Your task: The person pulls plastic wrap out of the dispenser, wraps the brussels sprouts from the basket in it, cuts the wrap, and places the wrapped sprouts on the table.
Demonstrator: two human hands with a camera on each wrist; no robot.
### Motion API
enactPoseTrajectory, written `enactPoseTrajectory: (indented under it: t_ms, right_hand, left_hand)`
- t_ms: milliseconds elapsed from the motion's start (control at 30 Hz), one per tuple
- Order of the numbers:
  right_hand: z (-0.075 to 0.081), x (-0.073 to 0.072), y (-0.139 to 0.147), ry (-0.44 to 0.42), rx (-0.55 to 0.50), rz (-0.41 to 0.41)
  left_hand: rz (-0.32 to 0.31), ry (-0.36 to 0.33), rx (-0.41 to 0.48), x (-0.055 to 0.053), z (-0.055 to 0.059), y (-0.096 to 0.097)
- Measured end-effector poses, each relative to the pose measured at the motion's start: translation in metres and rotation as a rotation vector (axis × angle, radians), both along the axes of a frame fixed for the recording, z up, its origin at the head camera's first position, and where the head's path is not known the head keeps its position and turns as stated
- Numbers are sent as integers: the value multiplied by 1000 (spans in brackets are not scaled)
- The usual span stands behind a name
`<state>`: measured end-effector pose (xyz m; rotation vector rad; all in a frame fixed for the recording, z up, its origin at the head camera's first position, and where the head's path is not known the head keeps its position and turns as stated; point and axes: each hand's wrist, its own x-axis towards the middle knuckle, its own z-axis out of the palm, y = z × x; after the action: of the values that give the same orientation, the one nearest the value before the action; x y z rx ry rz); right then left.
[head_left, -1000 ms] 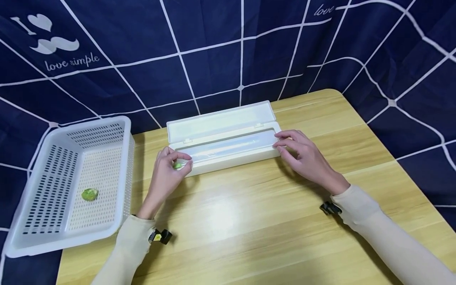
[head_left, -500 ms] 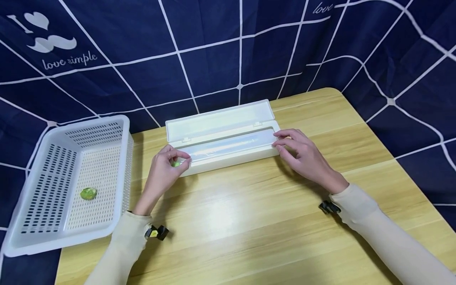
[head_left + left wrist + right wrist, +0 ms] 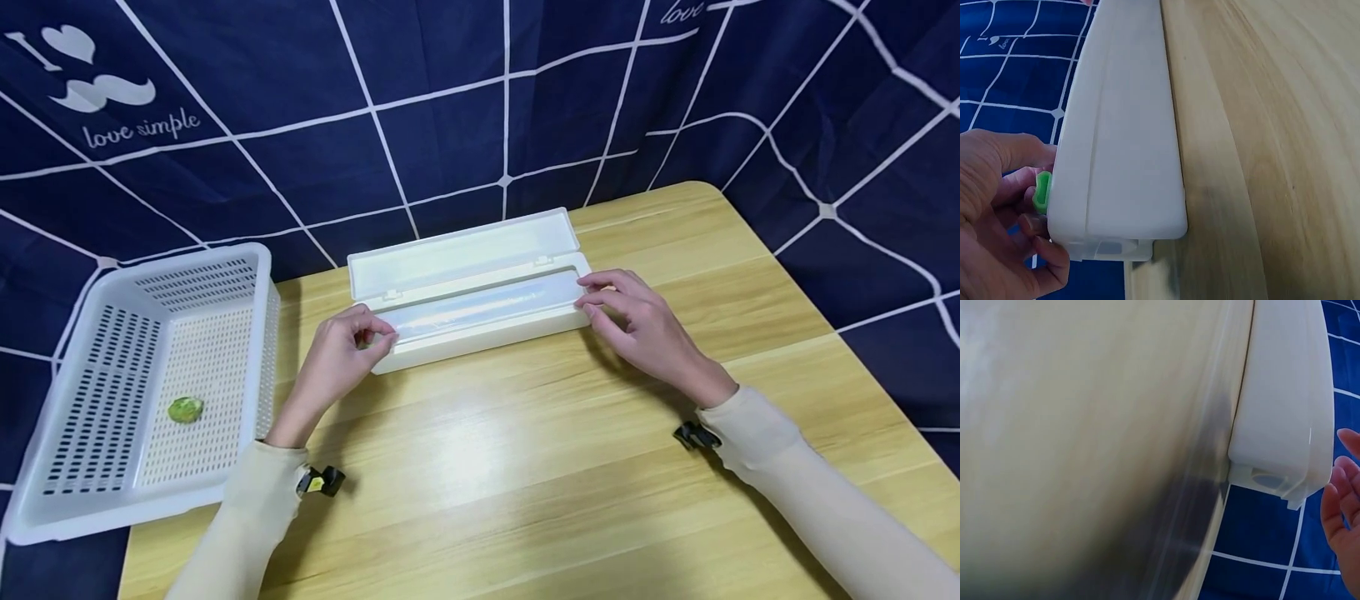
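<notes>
A long white cling film dispenser point(image 3: 480, 333) lies on the table, its lid point(image 3: 465, 250) raised at the back. Clear, shiny film point(image 3: 480, 308) covers the opening along its length. At the dispenser's left end, my left hand point(image 3: 341, 346) has its thumb and forefinger tips together on the film's edge. A green cutter slider point(image 3: 1042, 192) shows beside the left fingers in the left wrist view, mostly hidden from the head view. My right hand point(image 3: 641, 325) is at the right end, fingertips on the dispenser's rim. Its fingers are slightly bent and apart in the right wrist view.
At the left stands a white perforated plastic basket point(image 3: 258, 400) with a small green, leafy-looking ball point(image 3: 185, 409) on its floor. The wooden table point(image 3: 487, 483) stretches in front of the dispenser. A dark blue checked cloth point(image 3: 442, 158) hangs behind.
My left hand has moved slightly to the left at the dispenser's end, and the green slider is now mostly covered by it. The right hand has stayed in place.
</notes>
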<state>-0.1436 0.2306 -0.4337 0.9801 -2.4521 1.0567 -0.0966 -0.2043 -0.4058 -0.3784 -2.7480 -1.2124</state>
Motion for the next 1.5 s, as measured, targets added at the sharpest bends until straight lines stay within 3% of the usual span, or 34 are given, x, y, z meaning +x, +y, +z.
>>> enactPoseTrajectory:
  t_ms: [333,567,1033,1500]
  right_hand:
    - [2,0,3,6,-3,-20]
    - [1,-2,-1,20,-2,-51]
    - [1,-11,-16,-30,47,-77]
    - [1,-18,-30,-25,13,-72]
  left_hand:
    - [4,20,24,2,-6,5]
    - [31,71,55,4,-8,8]
    - [124,139,109,4,-14,10]
    - [212,151,157,3,-16,18]
